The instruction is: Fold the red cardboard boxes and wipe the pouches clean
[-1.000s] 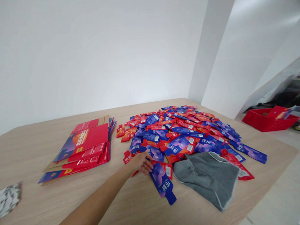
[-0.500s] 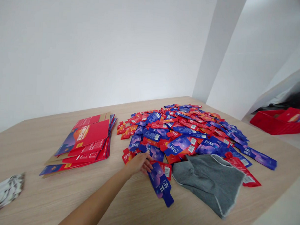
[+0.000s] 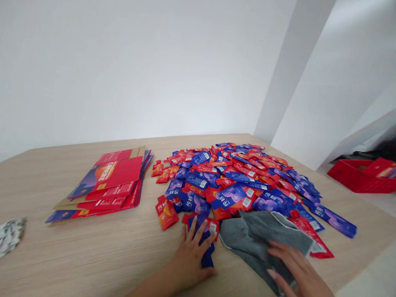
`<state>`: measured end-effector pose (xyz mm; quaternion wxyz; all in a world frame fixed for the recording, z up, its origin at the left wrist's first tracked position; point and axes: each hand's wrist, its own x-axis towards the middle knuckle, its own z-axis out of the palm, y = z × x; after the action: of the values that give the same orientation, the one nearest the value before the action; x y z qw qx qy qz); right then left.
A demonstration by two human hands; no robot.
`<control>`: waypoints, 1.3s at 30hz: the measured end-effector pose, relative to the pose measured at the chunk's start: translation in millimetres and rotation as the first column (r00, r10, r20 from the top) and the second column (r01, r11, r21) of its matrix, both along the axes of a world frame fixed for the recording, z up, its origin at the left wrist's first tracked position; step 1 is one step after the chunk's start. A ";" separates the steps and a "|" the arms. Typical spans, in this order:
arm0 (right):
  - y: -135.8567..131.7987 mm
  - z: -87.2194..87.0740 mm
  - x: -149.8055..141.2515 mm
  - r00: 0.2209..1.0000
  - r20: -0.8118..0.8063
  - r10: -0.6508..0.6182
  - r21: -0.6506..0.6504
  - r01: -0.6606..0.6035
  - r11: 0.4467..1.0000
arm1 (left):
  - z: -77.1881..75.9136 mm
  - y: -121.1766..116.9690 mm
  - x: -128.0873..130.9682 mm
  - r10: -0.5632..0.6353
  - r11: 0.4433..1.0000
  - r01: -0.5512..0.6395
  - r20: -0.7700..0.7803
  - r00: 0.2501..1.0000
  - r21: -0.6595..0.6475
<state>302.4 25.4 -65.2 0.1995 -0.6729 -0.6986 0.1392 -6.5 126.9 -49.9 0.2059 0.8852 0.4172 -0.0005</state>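
The step in hand looks like steadying a blue sachet (image 3: 207, 256) against the counter (image 3: 99, 262) while the other side deals with a grey cloth (image 3: 262, 226); the left hand (image 3: 191, 254) lies over the sachet, its grip spread, fingers fanned and thumb out to the side, pinching nothing; the sachet is at the near edge of the pile (image 3: 239, 167), partly hidden by those fingers, with a red sachet (image 3: 214, 226) showing just beyond it; the right hand (image 3: 302, 271) is over the cloth, its grip parted, thumb and fingertips apart with grey fabric between them; blur hides whether they press on it; in my judgement the next move calls for light, flat pressure on the left and a clean gather of fabric on the right, without dragging the neighbouring sachets.

As for writing, many sachets carry two large white Chinese characters, the first apparently 纯, the second perhaps 耕; several show white barcode patches, their digits too small to read; the flat cartons (image 3: 121, 167) on the left bear a line of larger Chinese characters over an orange and purple design, too soft to read surely; no lettering shows on the cloth.
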 end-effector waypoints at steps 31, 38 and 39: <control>88.7 -11.7 -82.6 0.949 0.293 0.119 0.119 -0.160 0.980 | -11.5 26.2 -14.1 0.232 0.964 -0.240 0.079 0.969 0.118; 49.5 12.7 -121.1 0.861 0.060 0.506 -0.061 -0.502 0.863 | -13.9 17.3 -68.9 0.277 0.940 -0.295 0.125 0.953 0.171; 47.9 16.2 -131.6 0.796 0.032 0.605 -0.079 -0.601 0.795 | -13.3 17.0 -73.7 0.291 0.933 -0.315 0.151 0.945 0.174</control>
<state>170.7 73.3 -49.1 0.1035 -0.4251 -0.8768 0.1995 -80.2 143.9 -63.2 0.1408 0.8245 0.5332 0.1266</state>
